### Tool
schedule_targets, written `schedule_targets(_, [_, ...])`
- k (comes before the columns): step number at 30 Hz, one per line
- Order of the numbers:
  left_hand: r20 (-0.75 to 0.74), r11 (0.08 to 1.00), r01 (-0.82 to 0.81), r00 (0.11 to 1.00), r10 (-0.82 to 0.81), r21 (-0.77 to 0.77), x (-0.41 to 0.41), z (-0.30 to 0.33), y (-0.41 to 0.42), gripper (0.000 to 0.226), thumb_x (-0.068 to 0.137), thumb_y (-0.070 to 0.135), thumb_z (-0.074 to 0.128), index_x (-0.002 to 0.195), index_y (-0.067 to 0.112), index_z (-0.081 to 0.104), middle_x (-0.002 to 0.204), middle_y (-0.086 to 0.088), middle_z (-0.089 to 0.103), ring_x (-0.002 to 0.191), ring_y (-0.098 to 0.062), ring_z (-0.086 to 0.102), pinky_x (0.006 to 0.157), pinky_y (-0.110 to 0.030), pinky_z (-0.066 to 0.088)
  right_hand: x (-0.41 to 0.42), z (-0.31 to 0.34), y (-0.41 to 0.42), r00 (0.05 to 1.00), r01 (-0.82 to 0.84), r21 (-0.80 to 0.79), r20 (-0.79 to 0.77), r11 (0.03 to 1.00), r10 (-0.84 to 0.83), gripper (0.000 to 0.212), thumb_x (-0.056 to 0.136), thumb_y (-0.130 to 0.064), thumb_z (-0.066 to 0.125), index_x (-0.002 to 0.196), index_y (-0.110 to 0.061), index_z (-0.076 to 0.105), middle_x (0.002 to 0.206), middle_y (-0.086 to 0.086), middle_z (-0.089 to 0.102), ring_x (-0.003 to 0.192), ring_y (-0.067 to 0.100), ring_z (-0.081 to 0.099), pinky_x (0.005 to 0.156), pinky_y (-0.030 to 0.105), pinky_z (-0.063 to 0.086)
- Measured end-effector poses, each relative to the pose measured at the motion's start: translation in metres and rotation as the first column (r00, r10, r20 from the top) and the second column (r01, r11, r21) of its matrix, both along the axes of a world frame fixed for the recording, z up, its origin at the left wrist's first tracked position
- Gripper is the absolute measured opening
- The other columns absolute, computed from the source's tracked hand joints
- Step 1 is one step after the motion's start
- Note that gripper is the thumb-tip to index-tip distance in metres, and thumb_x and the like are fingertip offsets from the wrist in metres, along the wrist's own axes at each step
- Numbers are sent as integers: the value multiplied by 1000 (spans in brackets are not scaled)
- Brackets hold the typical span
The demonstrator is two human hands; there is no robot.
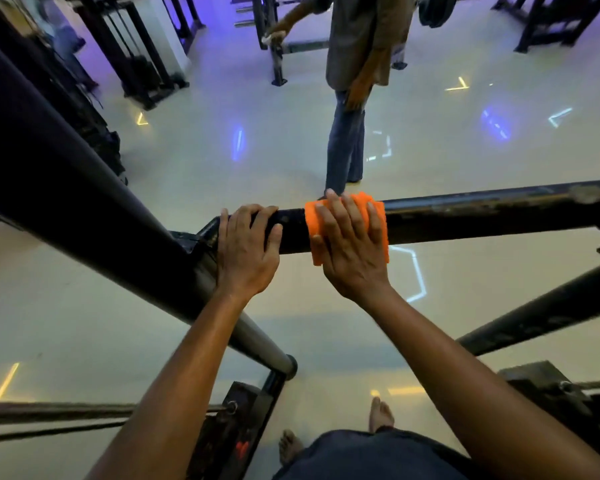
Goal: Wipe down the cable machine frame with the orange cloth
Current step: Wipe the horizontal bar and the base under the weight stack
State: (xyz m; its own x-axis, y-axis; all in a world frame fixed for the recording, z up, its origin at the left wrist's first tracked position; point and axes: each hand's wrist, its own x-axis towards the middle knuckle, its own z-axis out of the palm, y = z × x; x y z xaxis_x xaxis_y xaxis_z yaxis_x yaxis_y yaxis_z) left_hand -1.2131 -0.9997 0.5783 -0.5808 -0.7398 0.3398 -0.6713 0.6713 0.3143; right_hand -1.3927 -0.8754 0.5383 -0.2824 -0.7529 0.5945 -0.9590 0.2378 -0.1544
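A black horizontal bar of the cable machine frame crosses the view from the middle to the right edge. The orange cloth is draped over this bar near its left end. My right hand lies flat on the cloth with straight, spread fingers and presses it onto the bar. Just left of it, my left hand grips the bare bar, fingers curled over its top, close to the joint with a thick dark diagonal post.
Another person stands just beyond the bar, wiping other equipment. Below lie a second diagonal frame bar, cables and base brackets. My bare feet stand on the pale glossy floor. More dark gym machines line the back.
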Motion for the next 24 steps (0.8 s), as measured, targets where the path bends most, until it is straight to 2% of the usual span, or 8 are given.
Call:
schedule_targets(3, [36, 998, 64, 997, -64, 0, -5, 2, -2, 43, 110, 43, 43, 147, 25, 58, 142, -2, 58, 137, -24, 50, 133, -56, 8, -22, -5, 23, 993, 122, -5, -5, 993, -122, 55, 116, -41, 42, 168, -25, 38, 178, 15, 23, 166, 36, 19, 130, 69, 9])
schedule_targets(6, [26, 997, 74, 997, -74, -6, -9, 1, 1, 44, 110, 44, 39, 148, 28, 56, 141, 0, 57, 138, -23, 48, 132, -58, 7, -9, -3, 13, 972, 219, -17, 89, 976, -217, 54, 116, -43, 42, 168, -28, 40, 178, 17, 21, 166, 43, 13, 129, 72, 4])
schedule_targets(10, [36, 998, 63, 997, -63, 6, -11, -2, 0, 47, 109, 48, 37, 149, 31, 53, 144, -1, 55, 141, -25, 46, 130, -58, 9, 23, -3, -13, 973, 193, -7, 133, 981, -191, 52, 116, -43, 41, 165, -27, 44, 174, 13, 30, 165, 42, 16, 128, 73, 5])
schedule_targets(15, [90, 997, 71, 993, -71, 2, -13, 1, 3, 50, 109, 55, 33, 152, 36, 49, 142, -3, 52, 139, -28, 44, 128, -61, 11, -21, -7, 10, 994, 107, -48, -4, 993, -107, 50, 113, -42, 52, 160, -25, 52, 166, 13, 44, 159, 40, 33, 132, 63, 14])
schedule_targets(18, [98, 997, 80, 992, -81, 15, -15, 4, 5, 47, 110, 57, 36, 152, 38, 46, 142, -1, 49, 141, -26, 42, 130, -64, 3, -54, -6, 35, 977, 213, -72, 6, 974, -213, 49, 112, -39, 52, 159, -25, 53, 165, 13, 44, 157, 41, 34, 132, 64, 13])
schedule_targets(21, [90, 994, 105, 990, -107, 31, -20, 4, 7, 46, 112, 54, 37, 154, 37, 42, 150, 2, 48, 153, -24, 35, 129, -63, -10, -42, -1, 27, 950, 309, -82, 85, 948, -302, 46, 113, -38, 44, 156, -23, 54, 163, 13, 44, 156, 44, 32, 129, 70, 11])
schedule_targets(24, [89, 990, 141, 986, -143, 29, -31, 4, 14, 47, 113, 51, 36, 156, 35, 42, 157, 3, 48, 159, -24, 28, 129, -57, -13, -13, 0, 7, 965, 244, -57, 116, 968, -236, 47, 114, -40, 43, 157, -25, 53, 165, 11, 41, 160, 41, 27, 129, 71, 7])
